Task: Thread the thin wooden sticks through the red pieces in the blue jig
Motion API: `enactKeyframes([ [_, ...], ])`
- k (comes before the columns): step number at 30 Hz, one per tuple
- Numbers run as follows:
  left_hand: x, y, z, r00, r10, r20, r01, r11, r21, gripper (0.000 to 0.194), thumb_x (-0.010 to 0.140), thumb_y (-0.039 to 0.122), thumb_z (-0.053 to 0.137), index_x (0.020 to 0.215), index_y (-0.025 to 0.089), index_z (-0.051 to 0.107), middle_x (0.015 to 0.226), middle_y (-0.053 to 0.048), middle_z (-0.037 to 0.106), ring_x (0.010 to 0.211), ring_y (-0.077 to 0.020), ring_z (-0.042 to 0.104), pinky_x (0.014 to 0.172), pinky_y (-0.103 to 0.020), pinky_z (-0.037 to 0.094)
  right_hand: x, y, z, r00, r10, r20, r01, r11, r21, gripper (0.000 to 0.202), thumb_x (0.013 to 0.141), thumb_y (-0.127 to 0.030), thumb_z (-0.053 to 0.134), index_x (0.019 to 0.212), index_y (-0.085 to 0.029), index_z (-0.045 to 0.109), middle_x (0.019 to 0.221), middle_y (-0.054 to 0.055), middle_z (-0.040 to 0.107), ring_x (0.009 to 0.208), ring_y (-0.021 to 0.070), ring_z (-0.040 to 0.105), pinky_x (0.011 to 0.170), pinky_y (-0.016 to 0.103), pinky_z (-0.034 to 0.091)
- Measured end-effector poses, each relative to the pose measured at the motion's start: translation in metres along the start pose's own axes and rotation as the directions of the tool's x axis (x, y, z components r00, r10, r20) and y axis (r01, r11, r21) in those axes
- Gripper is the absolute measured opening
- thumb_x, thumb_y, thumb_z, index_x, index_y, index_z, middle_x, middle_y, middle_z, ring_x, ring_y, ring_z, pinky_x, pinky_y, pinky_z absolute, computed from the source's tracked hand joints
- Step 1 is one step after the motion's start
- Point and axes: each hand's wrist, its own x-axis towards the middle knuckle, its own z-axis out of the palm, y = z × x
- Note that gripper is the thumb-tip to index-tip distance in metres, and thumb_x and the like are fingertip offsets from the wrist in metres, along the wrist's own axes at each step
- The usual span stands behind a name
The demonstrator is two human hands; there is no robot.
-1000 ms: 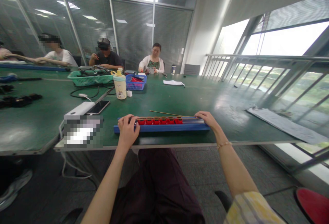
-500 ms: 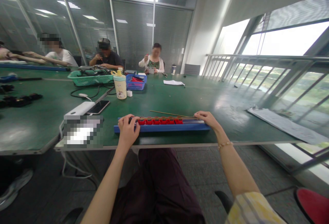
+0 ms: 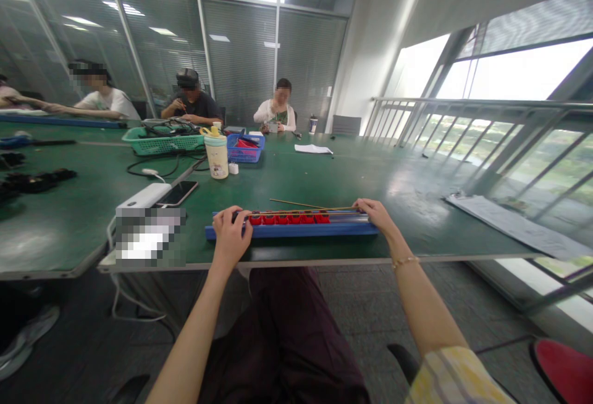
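L grip [image 3: 228,232] hides pt of blue rail [image 3: 296,231]; red seat [image 3: 565,367] cut off R.

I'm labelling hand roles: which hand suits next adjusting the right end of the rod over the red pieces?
The right hand, probably: it holds the rod there; the left hand is at the blue rail's left end.
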Motion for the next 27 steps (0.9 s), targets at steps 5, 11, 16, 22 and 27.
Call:
enactKeyframes([
  [5,0.0,0.0,0.0,1.0,0.002,0.001,-0.002,1.0,0.0,0.025,0.09,0.026,0.051,0.107,0.022,0.069,0.12,-0.012,0.055,0.112,-0.0287,0.041,0.101,-0.046,0.037,0.001,0.004,0.002,0.998,0.025,-0.057,-0.021,0.997,0.078,0.055,0.085,-0.069,0.047,0.079,-0.018,0.068,0.076,0.005,0.067,0.076,0.018,0.059,0.075,0.03,0.045],
  [11,0.0,0.001,0.0,1.0,0.001,-0.005,-0.001,1.0,0.0,0.026,0.09,0.026,0.051,0.107,0.022,0.069,0.119,-0.012,0.055,0.112,-0.0287,0.041,0.101,-0.046,0.037,0.005,0.012,0.003,0.992,0.066,-0.111,-0.058,0.995,0.076,0.066,0.08,-0.08,0.042,0.075,-0.018,0.065,0.073,0.006,0.066,0.071,0.0176,0.059,0.074,0.031,0.047],
  [16,0.0,0.001,0.0,1.0,0.002,-0.005,-0.002,1.0,-0.001,0.025,0.09,0.026,0.051,0.106,0.022,0.07,0.119,-0.012,0.056,0.112,-0.0288,0.041,0.101,-0.046,0.038,0.005,0.02,0.003,0.964,0.144,-0.224,-0.112,0.982,0.15,0.069,0.077,-0.085,0.042,0.077,-0.018,0.062,0.071,0.005,0.064,0.068,0.0173,0.059,0.071,0.031,0.048],
  [22,0.0,0.001,-0.001,1.0,-0.003,0.001,0.003,1.0,-0.009,0.025,0.09,0.026,0.05,0.106,0.022,0.069,0.119,-0.012,0.055,0.112,-0.0289,0.041,0.1,-0.046,0.037,0.005,0.027,0.002,0.956,0.105,-0.274,-0.103,0.994,0.024,0.068,0.084,-0.081,0.03,0.067,-0.02,0.057,0.067,0.005,0.061,0.066,0.017,0.057,0.068,0.03,0.045],
  [27,0.001,0.002,-0.001,1.0,0.004,-0.002,-0.004,1.0,-0.013,0.025,0.09,0.026,0.05,0.106,0.022,0.069,0.119,-0.012,0.055,0.112,-0.0288,0.041,0.101,-0.046,0.037,0.007,0.028,0.001,0.97,0.05,-0.239,-0.093,0.981,-0.172,0.068,0.089,-0.075,0.022,0.066,-0.021,0.056,0.069,0.006,0.063,0.07,0.0186,0.058,0.072,0.031,0.044],
])
